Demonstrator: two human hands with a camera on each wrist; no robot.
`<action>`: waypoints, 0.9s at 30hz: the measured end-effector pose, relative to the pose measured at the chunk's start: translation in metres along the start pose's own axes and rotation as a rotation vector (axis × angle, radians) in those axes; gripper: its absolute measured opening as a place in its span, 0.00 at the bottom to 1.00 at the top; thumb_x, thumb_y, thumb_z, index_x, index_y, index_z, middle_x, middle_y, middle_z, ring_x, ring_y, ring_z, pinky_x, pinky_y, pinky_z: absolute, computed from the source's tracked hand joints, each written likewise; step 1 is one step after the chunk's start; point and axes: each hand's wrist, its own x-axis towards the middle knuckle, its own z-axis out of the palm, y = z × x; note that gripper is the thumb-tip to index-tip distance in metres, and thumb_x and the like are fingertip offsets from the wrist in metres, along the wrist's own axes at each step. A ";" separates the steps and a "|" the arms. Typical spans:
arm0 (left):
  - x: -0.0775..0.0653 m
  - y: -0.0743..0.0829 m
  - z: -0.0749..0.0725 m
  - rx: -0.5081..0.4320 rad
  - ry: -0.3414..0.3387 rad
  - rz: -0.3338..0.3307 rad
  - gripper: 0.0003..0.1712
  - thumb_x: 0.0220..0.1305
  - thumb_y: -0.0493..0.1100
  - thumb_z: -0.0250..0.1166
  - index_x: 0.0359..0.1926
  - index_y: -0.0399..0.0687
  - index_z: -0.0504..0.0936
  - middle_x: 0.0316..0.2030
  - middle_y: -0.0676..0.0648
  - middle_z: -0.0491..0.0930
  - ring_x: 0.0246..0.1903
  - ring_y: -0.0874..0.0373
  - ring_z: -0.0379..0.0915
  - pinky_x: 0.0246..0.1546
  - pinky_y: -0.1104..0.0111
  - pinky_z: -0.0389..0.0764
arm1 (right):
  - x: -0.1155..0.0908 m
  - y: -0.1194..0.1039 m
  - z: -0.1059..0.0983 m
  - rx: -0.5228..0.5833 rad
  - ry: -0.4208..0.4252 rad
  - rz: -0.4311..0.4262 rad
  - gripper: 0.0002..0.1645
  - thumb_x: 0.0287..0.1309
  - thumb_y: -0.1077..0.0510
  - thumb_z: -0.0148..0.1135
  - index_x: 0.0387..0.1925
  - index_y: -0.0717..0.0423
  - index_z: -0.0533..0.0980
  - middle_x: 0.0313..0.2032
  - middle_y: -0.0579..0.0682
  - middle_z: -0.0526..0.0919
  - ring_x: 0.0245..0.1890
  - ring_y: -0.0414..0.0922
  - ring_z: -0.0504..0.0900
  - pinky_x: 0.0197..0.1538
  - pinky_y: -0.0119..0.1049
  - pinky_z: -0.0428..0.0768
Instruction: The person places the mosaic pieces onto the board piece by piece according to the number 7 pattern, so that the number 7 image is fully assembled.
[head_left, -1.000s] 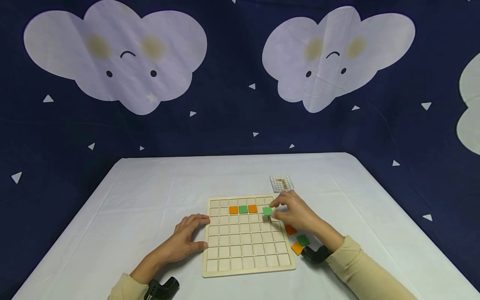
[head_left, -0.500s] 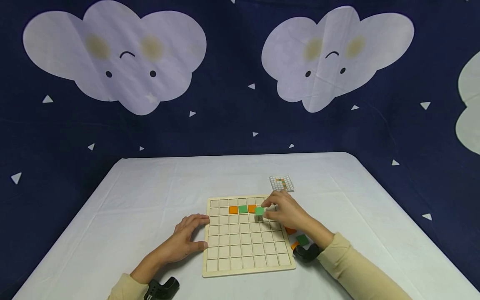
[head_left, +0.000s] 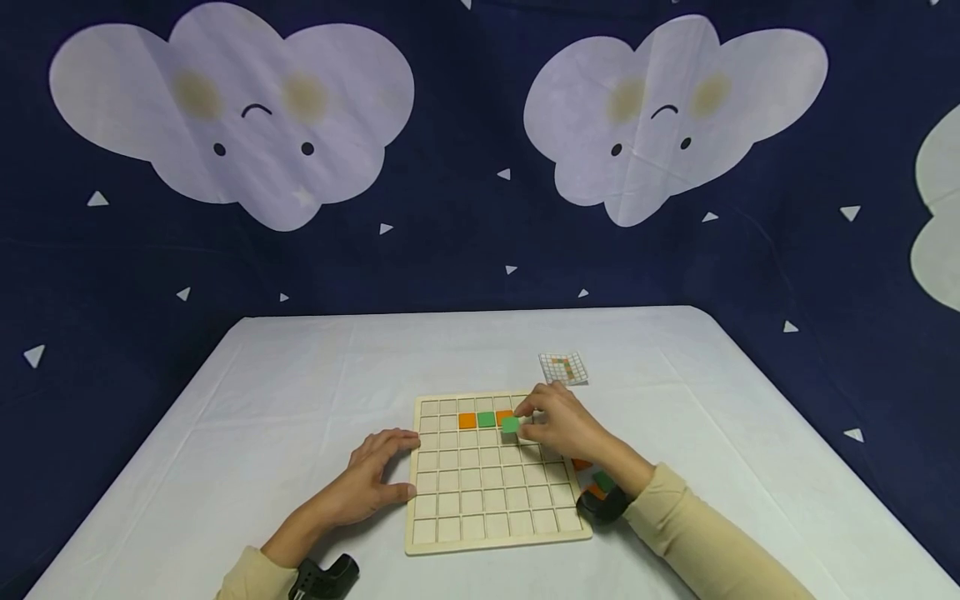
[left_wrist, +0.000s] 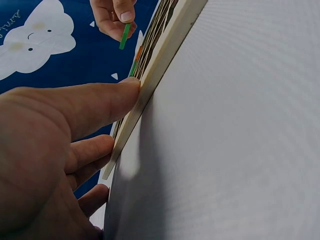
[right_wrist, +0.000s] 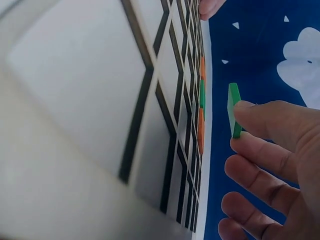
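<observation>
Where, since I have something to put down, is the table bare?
Bare table lies left of the left hand, behind the board to the left of the card, and right of the card beyond the right hand. It is crowded at the board's right edge, by loose tiles, and where that hand holds a green tile.

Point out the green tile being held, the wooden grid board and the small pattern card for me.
Held green tile (head_left: 510, 424): head view, on its upper face.
Wooden grid board (head_left: 470, 479): head view, on an unfilled cell.
Pattern card (head_left: 563, 368): head view, on the middle of its printed grid.
</observation>
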 end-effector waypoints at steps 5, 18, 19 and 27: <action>0.000 0.000 0.000 -0.004 -0.003 -0.003 0.34 0.52 0.46 0.71 0.60 0.44 0.71 0.63 0.47 0.65 0.67 0.45 0.51 0.65 0.43 0.42 | 0.002 -0.003 0.001 0.008 -0.005 0.007 0.12 0.51 0.53 0.68 0.39 0.51 0.82 0.37 0.43 0.79 0.37 0.43 0.69 0.40 0.34 0.65; 0.000 -0.001 0.000 -0.001 0.002 0.005 0.34 0.51 0.46 0.71 0.60 0.45 0.72 0.63 0.48 0.66 0.67 0.45 0.51 0.65 0.43 0.41 | 0.004 -0.003 0.007 -0.039 -0.008 0.008 0.13 0.48 0.53 0.70 0.37 0.51 0.82 0.34 0.43 0.80 0.33 0.38 0.65 0.40 0.34 0.63; 0.000 -0.001 0.000 -0.002 0.003 0.007 0.34 0.51 0.46 0.71 0.60 0.45 0.72 0.63 0.48 0.66 0.67 0.45 0.51 0.65 0.43 0.42 | 0.004 -0.003 0.007 -0.044 -0.010 0.006 0.13 0.48 0.53 0.70 0.37 0.51 0.82 0.34 0.43 0.80 0.33 0.38 0.65 0.40 0.34 0.64; 0.000 -0.002 0.001 0.000 0.007 0.008 0.34 0.51 0.46 0.71 0.59 0.46 0.72 0.63 0.49 0.66 0.67 0.45 0.51 0.65 0.43 0.42 | 0.005 0.000 0.009 -0.038 -0.028 -0.004 0.10 0.47 0.53 0.71 0.34 0.49 0.83 0.34 0.41 0.79 0.33 0.38 0.65 0.41 0.35 0.64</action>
